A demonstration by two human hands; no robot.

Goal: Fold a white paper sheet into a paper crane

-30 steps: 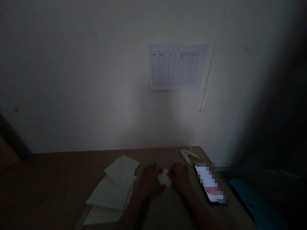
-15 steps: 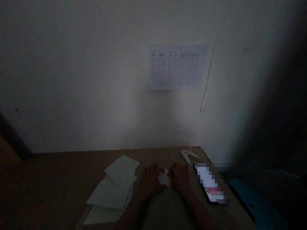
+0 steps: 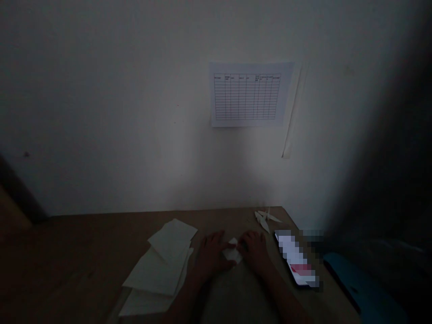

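A small piece of folded white paper [image 3: 233,255] lies on the table between my two hands. My left hand [image 3: 212,253] holds it from the left, the thumb on its lower edge and the index finger near its upper part. From the right, my right hand [image 3: 254,249] pinches the paper near its upper right side with curled fingers. The fingers cover parts of the paper, and the dim light hides its finer creases. To the left lie several loose white paper sheets [image 3: 158,270], overlapping one another.
Folded white paper figures [image 3: 262,221] rest near the table's back right corner. A lit phone [image 3: 293,258] lies along the right edge of the brown table [image 3: 84,261]. Beyond that edge is a blue chair-like object [image 3: 361,283]. A printed chart [image 3: 249,94] hangs on the wall.
My right index finger and thumb have shifted slightly on the folded paper, and my left index finger reaches a little further over it. The view has drifted slightly; the sheets and phone stay put.
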